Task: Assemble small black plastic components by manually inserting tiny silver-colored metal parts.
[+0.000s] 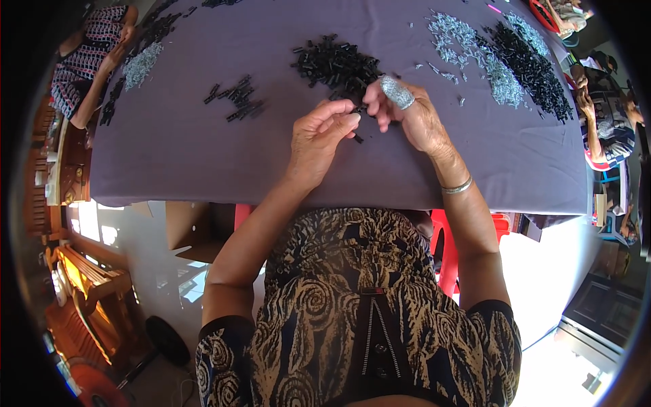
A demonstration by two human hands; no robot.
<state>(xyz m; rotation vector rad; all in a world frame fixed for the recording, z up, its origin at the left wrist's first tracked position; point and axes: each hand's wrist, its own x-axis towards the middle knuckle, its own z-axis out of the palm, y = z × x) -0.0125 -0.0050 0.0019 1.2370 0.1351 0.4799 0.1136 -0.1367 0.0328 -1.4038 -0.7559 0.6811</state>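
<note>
My left hand [322, 133] is closed in a pinch over the table, with a small black tubular piece [357, 109] at its fingertips. Just to its right, my right hand [413, 115] has its fingers curled in toward the left one. A silvery grey wrap covers one of its digits, and what those fingers hold, if anything, is blurred and hidden. Right behind both hands lies a heap of small black pieces [336, 62]. Another black piece [358, 138] shows just below my left fingertips. Further left is a smaller cluster of black pieces [237, 98].
A grey-purple cloth [203, 156] covers the table. At the far right lie piles of small silvery parts [505, 85] and black parts [536, 71]. Another silvery pile [141, 66] is at the left, beside a seated person [95, 61]. More people sit along the right edge.
</note>
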